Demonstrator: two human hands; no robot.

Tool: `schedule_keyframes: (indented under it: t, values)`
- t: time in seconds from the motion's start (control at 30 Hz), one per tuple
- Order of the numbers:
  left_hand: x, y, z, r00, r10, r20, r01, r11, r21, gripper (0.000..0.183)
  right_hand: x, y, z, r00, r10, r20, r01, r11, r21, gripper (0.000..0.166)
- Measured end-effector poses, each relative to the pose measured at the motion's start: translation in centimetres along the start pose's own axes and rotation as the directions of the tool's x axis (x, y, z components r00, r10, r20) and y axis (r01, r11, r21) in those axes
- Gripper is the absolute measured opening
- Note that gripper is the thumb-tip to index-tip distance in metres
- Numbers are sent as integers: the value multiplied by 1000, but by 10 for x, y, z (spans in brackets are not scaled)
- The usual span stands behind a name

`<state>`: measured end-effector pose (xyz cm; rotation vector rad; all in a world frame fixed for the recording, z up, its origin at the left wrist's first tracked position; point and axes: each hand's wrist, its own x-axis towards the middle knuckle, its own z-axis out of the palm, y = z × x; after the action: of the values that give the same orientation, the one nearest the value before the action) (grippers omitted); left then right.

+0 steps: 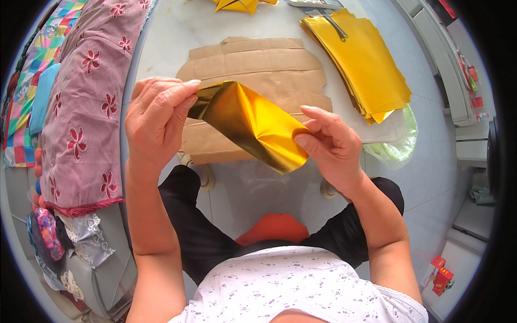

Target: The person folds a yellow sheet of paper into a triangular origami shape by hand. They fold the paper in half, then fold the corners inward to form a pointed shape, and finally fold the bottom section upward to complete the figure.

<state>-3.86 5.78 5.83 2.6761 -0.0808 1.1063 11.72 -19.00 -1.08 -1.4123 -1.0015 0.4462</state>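
Note:
A shiny gold foil paper sheet (254,121) is stretched between my two hands, above the table's near edge. My left hand (159,115) pinches its upper left end between thumb and fingers. At the lower right end, my right hand (333,147) grips the paper with thumb and forefinger. Creases fan out from a point near the sheet's middle, and its left part looks darker. Beneath it lies a flat piece of brown cardboard (258,60) with torn edges, partly hidden by the paper and my left hand.
A stack of gold paper sheets (363,64) lies at the table's right, a dark-handled tool (335,25) on top. Folded gold paper pieces (238,5) sit at the far edge. A pale green plastic bag (398,141) hangs by the right corner. A sofa with a pink flowered cover (89,101) stands left.

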Motion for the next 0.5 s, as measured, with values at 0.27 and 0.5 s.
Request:
schedule_keyframes:
  t: [0.27, 0.5]
  values:
    - [-19, -43, 49, 963, -156, 220, 145, 987, 68, 11, 1, 13, 17, 992, 126, -24, -128, 971, -203, 48]
    - [-21, -60, 85, 965, -9, 263, -49, 976, 213, 10, 6, 0, 9, 970, -74, 234, 228, 620, -751, 65]
